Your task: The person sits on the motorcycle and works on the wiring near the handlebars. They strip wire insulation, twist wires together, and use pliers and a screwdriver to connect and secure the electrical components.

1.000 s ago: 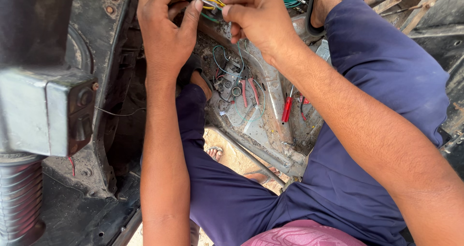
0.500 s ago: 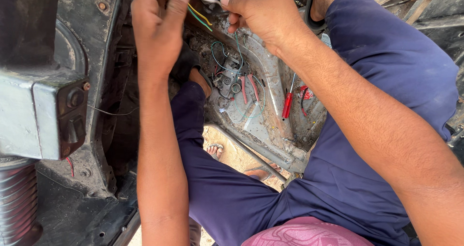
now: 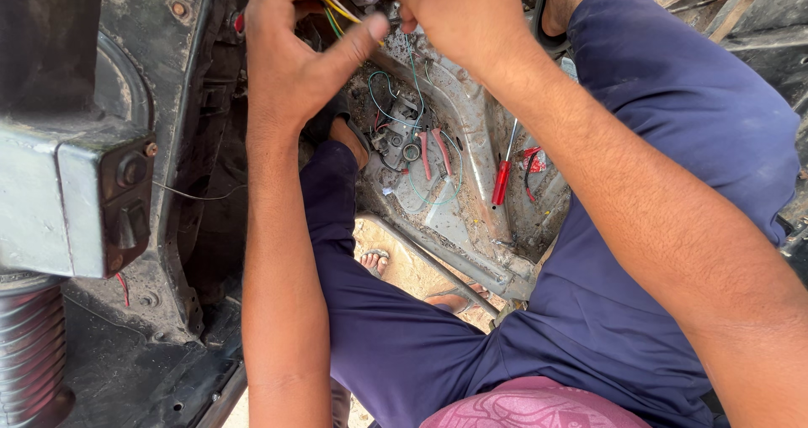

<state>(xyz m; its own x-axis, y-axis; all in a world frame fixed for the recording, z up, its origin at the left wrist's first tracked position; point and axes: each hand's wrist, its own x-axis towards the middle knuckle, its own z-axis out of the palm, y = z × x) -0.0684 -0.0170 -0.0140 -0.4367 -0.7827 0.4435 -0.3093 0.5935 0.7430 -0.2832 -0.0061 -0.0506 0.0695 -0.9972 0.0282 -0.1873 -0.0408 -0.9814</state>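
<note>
Red-handled screwdriver point(image 3: 502, 182) on dusty metal floor point(image 3: 459, 217); grey box point(image 3: 76, 196) above ribbed hose point(image 3: 32, 352).

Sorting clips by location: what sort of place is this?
Probably a vehicle repair spot, inside a stripped vehicle body: bare, grimy metal floor, loose coloured wires between both hands, and a red-handled screwdriver lying below.

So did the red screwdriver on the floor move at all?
No. The red screwdriver lies where it did, just right of the pliers on the metal floor; only the camera view shifted.
</note>
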